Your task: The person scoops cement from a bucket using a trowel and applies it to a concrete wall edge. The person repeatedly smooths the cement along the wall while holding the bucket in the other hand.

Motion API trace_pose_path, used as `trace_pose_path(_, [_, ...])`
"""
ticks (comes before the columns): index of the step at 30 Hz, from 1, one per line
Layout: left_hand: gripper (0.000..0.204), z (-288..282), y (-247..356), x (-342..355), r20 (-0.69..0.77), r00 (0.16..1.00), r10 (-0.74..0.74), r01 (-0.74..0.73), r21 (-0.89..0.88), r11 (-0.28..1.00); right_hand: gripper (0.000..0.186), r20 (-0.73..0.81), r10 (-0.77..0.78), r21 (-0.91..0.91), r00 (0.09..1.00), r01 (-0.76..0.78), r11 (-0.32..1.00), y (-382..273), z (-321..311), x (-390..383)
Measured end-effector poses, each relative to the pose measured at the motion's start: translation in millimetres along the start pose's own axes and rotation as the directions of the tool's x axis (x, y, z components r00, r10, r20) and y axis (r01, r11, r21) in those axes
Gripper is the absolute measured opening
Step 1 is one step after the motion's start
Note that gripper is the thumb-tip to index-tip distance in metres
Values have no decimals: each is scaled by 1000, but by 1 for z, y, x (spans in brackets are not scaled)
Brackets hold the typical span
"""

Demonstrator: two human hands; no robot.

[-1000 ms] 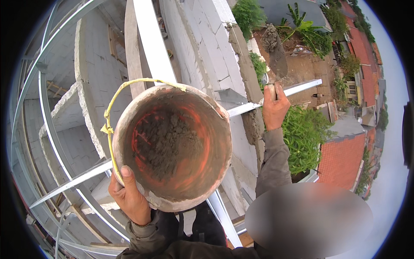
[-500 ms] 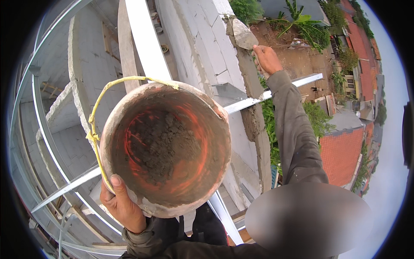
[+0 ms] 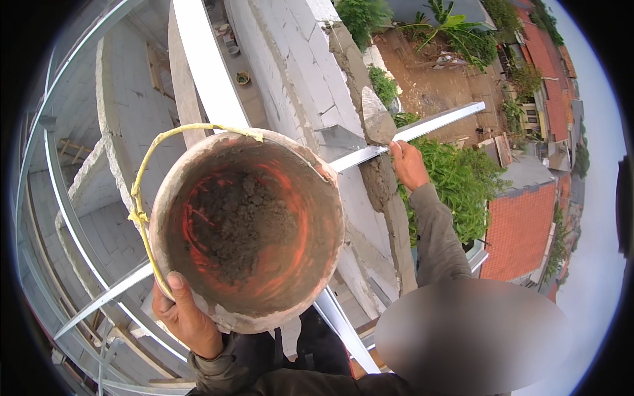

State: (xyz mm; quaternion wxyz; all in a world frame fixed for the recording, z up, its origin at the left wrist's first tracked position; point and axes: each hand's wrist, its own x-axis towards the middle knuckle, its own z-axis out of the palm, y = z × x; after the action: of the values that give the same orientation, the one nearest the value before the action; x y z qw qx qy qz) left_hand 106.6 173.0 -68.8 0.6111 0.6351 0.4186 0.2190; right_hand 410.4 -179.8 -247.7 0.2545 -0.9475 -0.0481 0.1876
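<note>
My left hand (image 3: pixel 189 317) grips the rim of a round bucket (image 3: pixel 323 264) at its near left, thumb over the edge. Grey mortar (image 3: pixel 241 224) lies in a crumbly heap at the bottom, and smears coat the reddish inner wall. A yellow handle (image 3: pixel 137 188) arches over the bucket's left side. Out to the right, my right hand (image 3: pixel 409 165) is closed round a trowel (image 3: pixel 376 117), its handle hidden in the fingers. The trowel's grey blade lies against the mortar-covered top edge of the block wall (image 3: pixel 347 59), just beyond a metal beam crossing it.
The silvery metal beam (image 3: pixel 449 121) juts out past the wall on the right. More metal framing (image 3: pixel 211 66) and rough wall tops stand at left, with a floor far below. Beyond the wall are green plants (image 3: pixel 449 178), bare ground and a red tiled roof (image 3: pixel 518 231).
My right hand has drawn the trowel nearer along the wall top, toward the metal beam. The bucket stays in my left hand, and the view has shifted slightly.
</note>
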Motion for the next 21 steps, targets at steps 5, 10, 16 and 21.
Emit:
trace_pose_path(5, [45, -13, -7, 0, -40, 999, -27, 28, 32, 999, 48, -141, -63, 71, 988, 73, 995, -21, -1, 34])
trace_pose_path(10, [44, 2, -17, 3, -30, 999, -22, 21, -57, 998, 57, -389, -459, -429, 799, 284, 858, -23, 16, 189])
trace_pose_path(16, [44, -12, -15, -3, -173, 983, -63, 58, -35, 998, 58, -28, -149, -148, 988, 143, 979, -59, 10, 177])
trace_pose_path(21, [44, -8, -10, 3, -71, 997, -36, 34, -23, 999, 53, 67, -108, -149, 992, 117, 982, -17, -13, 106])
